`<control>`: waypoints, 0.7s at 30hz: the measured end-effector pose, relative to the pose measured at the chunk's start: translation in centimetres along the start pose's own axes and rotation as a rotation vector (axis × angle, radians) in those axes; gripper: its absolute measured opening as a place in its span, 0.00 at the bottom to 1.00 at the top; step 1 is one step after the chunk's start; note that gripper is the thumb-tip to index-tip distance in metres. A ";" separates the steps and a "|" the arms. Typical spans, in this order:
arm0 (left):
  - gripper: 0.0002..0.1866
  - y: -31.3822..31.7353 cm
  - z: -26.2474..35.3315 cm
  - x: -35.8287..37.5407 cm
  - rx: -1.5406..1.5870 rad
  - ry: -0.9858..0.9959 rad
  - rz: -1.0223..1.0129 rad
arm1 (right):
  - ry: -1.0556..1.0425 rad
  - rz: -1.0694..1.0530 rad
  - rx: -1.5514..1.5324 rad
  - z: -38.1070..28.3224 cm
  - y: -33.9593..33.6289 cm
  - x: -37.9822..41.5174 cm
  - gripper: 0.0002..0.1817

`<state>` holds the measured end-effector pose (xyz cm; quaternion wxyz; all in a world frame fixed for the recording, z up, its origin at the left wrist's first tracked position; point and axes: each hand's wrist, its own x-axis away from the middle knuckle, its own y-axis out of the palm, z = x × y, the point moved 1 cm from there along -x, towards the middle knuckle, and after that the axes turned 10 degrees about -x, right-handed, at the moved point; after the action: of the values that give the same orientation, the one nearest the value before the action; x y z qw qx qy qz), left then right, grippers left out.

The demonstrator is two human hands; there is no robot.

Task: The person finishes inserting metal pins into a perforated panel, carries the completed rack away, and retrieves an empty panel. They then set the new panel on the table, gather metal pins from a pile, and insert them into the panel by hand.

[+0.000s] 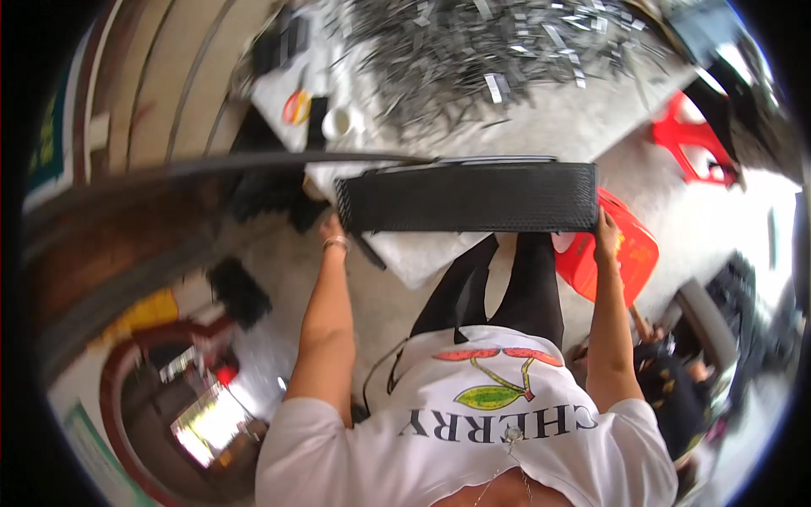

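Observation:
A long black plastic basket (pixel 469 198) with a mesh-like texture on its side spans the space in front of my body. My left hand (pixel 332 227) is closed at its left end, fingers partly hidden behind the corner. At the opposite end my right hand (pixel 606 231) grips the right edge, thumb side toward me. The basket is held level and overlaps the near part of a white-topped table (pixel 414 258). On that table, beyond the basket, lies a large heap of grey and black strips (pixel 490 59).
A white cup (pixel 336 124) and an orange-yellow loop-shaped item (pixel 296 107) sit at the table's left. Red plastic stools (pixel 693 139) stand to the right, one right beside my right arm. Another person (pixel 672 384) is at the lower right. A dark bar (pixel 211 163) crosses the left.

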<state>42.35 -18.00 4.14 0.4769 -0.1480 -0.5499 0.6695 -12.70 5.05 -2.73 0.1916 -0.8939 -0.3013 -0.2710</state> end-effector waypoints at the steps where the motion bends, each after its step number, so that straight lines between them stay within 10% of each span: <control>1: 0.29 1.2 -1.9 -3.0 -0.073 -0.010 -0.032 | 0.063 0.019 0.011 -0.8 0.0 0.8 0.25; 6: 0.36 4.3 -1.5 -5.7 -0.186 -0.060 -0.159 | -0.237 0.101 -0.037 -0.8 3.3 3.8 0.30; 21: 0.39 5.8 -0.6 2.1 0.073 -0.162 -0.427 | -0.145 0.146 0.393 -5.1 2.6 -7.3 0.27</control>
<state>38.99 -15.60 -0.44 0.5670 0.0432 -0.5806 0.5827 -17.84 -2.62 -3.55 0.3591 -0.8759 -0.2958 -0.1278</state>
